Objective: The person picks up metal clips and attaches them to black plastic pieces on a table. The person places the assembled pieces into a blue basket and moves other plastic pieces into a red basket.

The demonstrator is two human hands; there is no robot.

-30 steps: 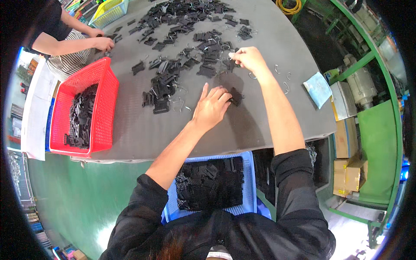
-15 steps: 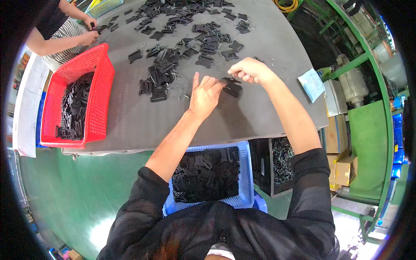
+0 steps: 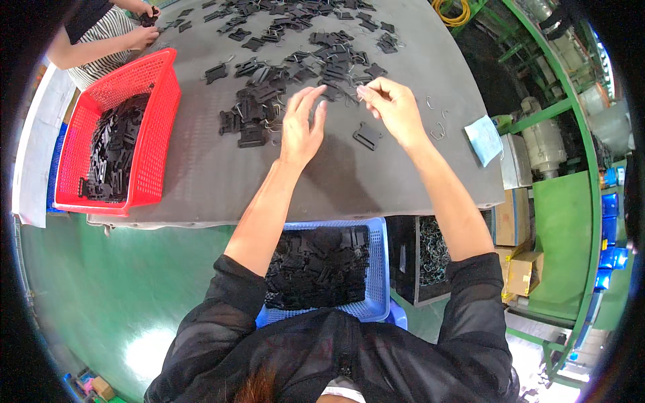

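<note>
My left hand (image 3: 302,131) is raised over the grey tabletop with its fingers apart, beside the near end of a pile of flat black plastic buckles (image 3: 252,111). To its right, my right hand (image 3: 393,111) has thumb and forefinger pinched together; whatever is between them, if anything, is too small to make out. Below the right hand a single black buckle (image 3: 367,136) with a slotted end lies on the table, touched by neither hand. Thin bent metal hooks (image 3: 438,131) are scattered to the right, and more are mixed among the buckles.
A red basket (image 3: 171,101) of black parts stands at the table's left. Below the front edge are a blue basket (image 3: 381,262) of black parts and a dark bin (image 3: 433,258) of metal hooks. A blue mask (image 3: 484,140) lies right. Another person's hands (image 3: 143,36) work far left.
My hands have drawn away from the single buckle, which now lies in the open. My left hand has spread its fingers and shifted slightly left; the whole view has shifted a little.
</note>
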